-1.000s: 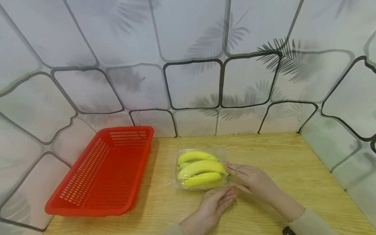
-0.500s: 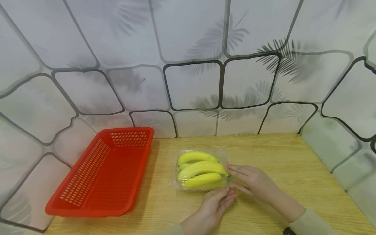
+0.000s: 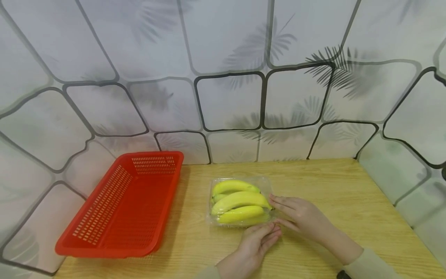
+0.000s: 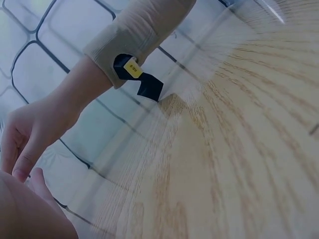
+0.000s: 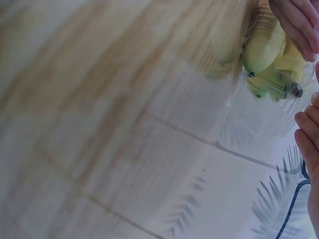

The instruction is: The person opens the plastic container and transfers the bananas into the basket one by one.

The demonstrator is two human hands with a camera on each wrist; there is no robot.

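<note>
Fingers of the right hand (image 3: 302,215) look straight and released, touching the clear container (image 3: 262,183) at its end away from the red basket (image 3: 134,209); whether the left hand (image 3: 251,246) pinches that end's near corner, I can't tell from here. The container lies on the table (image 3: 331,182), right of the basket. I judge the step as pressing the container's edge; next calls for light, even pressure. I count two hands, one container, one basket, at least four bananas (image 3: 240,200).

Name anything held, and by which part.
Left hand and right hand are at the near right corner of the clear container; whether either holds it cannot be told.
</note>
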